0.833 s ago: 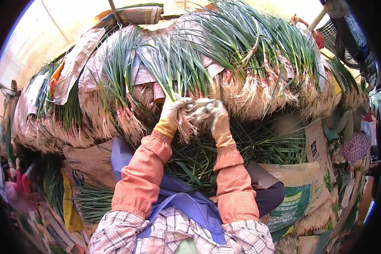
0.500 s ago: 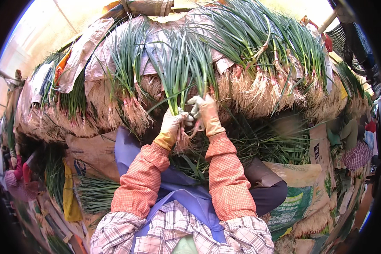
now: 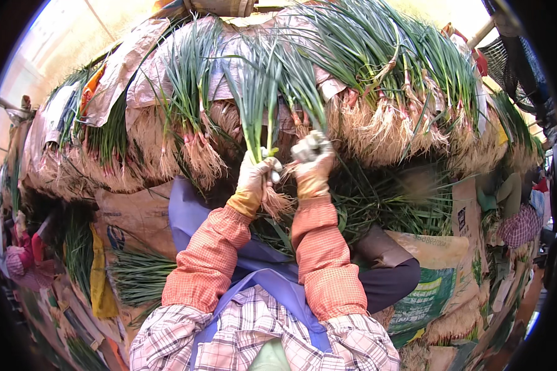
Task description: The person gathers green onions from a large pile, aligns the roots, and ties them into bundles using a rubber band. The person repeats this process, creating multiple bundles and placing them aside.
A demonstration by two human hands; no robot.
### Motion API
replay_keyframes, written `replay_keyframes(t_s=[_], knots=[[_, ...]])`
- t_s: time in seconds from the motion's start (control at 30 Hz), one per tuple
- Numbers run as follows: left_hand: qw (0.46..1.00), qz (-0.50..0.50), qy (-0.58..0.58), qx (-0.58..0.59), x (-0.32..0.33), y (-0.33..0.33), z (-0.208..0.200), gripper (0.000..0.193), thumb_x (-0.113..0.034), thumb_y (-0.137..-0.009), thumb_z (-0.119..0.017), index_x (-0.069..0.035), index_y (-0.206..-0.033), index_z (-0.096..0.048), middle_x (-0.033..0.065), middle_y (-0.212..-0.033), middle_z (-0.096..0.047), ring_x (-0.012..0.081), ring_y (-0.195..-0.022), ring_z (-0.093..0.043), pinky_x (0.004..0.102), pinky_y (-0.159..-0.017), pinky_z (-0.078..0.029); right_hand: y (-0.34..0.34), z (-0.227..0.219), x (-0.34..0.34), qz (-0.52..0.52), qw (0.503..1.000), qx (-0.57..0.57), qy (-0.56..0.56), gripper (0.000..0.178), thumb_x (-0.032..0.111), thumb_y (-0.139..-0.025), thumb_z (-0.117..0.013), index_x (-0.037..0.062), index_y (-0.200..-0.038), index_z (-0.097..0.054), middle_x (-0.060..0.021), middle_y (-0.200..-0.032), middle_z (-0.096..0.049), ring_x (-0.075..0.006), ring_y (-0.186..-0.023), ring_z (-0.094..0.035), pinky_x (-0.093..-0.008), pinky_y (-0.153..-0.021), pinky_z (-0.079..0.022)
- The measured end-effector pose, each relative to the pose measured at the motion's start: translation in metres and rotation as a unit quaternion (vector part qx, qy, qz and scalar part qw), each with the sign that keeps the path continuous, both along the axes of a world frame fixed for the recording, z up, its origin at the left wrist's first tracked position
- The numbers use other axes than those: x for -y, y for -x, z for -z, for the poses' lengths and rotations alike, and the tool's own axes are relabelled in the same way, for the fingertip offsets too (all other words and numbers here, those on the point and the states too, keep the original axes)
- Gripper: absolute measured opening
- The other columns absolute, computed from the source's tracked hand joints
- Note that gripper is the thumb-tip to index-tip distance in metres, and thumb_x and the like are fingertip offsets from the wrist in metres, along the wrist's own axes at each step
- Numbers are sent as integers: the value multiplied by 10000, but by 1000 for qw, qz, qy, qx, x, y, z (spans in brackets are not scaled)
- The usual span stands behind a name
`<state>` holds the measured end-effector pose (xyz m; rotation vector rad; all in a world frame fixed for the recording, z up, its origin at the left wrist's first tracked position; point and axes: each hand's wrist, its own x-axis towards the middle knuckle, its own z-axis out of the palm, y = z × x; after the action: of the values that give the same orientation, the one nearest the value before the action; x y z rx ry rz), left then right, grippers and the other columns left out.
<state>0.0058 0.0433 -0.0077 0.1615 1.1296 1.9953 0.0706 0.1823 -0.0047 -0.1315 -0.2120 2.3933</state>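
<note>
My left hand (image 3: 258,178), in a pale glove, is closed around a bunch of spring onions (image 3: 254,117). Their green leaves rise toward the heap, and pale pinkish roots (image 3: 277,203) hang below my fist. Just to the right, apart from it, my gloved right hand (image 3: 314,157) has its fingers curled shut. Green leaf tips end right above its knuckles; whether it grips any of them is hidden. Behind my right hand, a few reddish spring onion stems (image 3: 300,119) with roots rest against the heap.
A large root-fringed heap (image 3: 148,145), partly covered by pale sacking (image 3: 148,80), spans the front. More spring onions (image 3: 365,49) lie on its top right. Loose leaves (image 3: 396,207) lie beneath. Printed sacks (image 3: 430,272) spread beside my knee. Other people (image 3: 28,266) (image 3: 520,226) sit at both sides.
My right hand has moved slightly right and up, away from the left hand, and its fingers have curled in. My left hand keeps the bunch, nearly in place.
</note>
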Motion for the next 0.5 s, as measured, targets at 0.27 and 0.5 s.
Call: replay_keyframes(t_s=[0.27,0.5], knots=[[975,180,-112,73,15,-14,-11,269,-119,-857,-625,47,-1055,-549,142,-803,-676,201,-554,-649,230,-429,-473,-10,8,26,-226,896,350,-153,144,206,-902,-623,74,-958,-638,36,-639,-552,-64,-434,-452,-212,-374,-341],[996,83,-24,-24,4,-10,-1,316,-27,-860,-547,30,-1171,-556,53,-708,-620,105,-454,-553,183,-365,-396,-30,14,39,-82,902,318,-281,164,37,-913,-557,-11,-1057,-618,-9,-772,-630,-61,-546,-514,-219,-488,-425]])
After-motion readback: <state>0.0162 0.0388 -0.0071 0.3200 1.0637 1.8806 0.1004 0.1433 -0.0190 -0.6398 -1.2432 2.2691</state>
